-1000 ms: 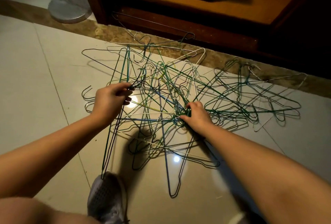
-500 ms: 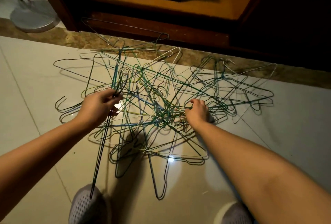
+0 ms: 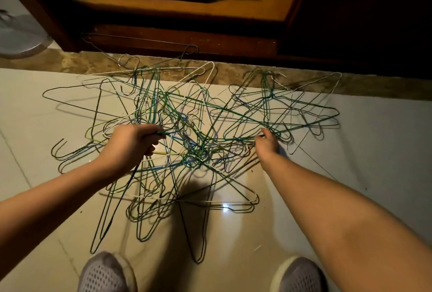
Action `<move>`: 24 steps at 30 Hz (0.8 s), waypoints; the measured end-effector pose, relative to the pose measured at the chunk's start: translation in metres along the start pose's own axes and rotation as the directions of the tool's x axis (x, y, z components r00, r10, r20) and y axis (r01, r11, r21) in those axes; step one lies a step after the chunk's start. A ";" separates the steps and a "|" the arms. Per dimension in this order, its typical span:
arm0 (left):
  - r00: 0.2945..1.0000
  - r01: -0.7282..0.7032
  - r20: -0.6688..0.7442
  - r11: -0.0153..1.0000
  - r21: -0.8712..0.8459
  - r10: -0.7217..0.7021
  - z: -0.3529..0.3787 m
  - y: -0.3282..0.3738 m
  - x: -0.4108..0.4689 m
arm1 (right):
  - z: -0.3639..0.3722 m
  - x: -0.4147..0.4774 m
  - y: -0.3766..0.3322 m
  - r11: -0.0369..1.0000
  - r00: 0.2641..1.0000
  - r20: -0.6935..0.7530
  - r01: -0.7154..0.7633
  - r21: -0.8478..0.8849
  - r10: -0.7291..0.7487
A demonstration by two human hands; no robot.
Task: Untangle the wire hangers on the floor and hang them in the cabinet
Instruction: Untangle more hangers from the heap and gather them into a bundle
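Observation:
A tangled heap of wire hangers [image 3: 191,133], green, dark, blue and white, lies spread on the pale tiled floor in front of the wooden cabinet [image 3: 182,9]. My left hand [image 3: 131,144] grips a dark green hanger wire at the left of the tangle, fingers curled round it; the wire runs down toward my left shoe. My right hand [image 3: 266,143] is at the right side of the knot, its fingers pinching green wires. A second looser cluster of hangers [image 3: 287,109] spreads to the right.
The cabinet's open bottom shelf and dark plinth [image 3: 182,41] run along the top, with a brown stone strip [image 3: 350,86] below. A round grey stand base [image 3: 18,34] sits at far left. My two grey shoes [image 3: 105,273] stand at the near edge.
The view has shifted so the heap sits more to the right and closer. My right hand moved right along the tangle to its right edge; my left hand kept hold of the dark wire.

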State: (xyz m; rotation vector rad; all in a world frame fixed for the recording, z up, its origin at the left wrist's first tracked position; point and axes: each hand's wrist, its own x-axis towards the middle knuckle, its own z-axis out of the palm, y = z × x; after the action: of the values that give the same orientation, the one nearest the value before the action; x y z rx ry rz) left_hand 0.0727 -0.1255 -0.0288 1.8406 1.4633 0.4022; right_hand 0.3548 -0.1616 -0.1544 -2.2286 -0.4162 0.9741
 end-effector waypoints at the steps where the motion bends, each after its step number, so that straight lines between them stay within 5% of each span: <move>1: 1.000 -0.008 0.003 1.000 0.014 0.008 0.001 0.004 0.001 | -0.002 0.002 -0.002 0.999 0.999 0.039 -0.020 0.028 0.019; 5: 0.999 -0.032 0.009 0.998 0.059 0.031 0.006 0.012 0.004 | -0.010 0.010 -0.006 0.997 0.987 0.149 -0.062 0.051 0.054; 12: 0.997 -0.073 0.033 0.992 0.099 0.070 0.007 0.015 0.002 | -0.015 0.015 -0.008 0.991 0.995 0.004 -0.095 0.094 0.095; 17: 0.996 -0.081 0.056 0.991 0.108 0.075 0.004 0.021 0.005 | -0.013 0.017 -0.022 0.982 0.997 0.013 -0.075 -0.174 0.079; 24: 0.994 -0.088 0.076 0.986 0.138 0.078 0.002 0.026 0.014 | 0.021 0.012 -0.032 0.974 0.986 0.041 -0.155 -0.168 0.164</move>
State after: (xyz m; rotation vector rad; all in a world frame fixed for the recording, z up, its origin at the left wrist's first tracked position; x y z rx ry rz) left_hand 0.0963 -0.1147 -0.0149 2.0129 1.4019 0.2765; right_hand 0.3467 -0.1226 -0.1500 -2.4188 -0.3573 1.1217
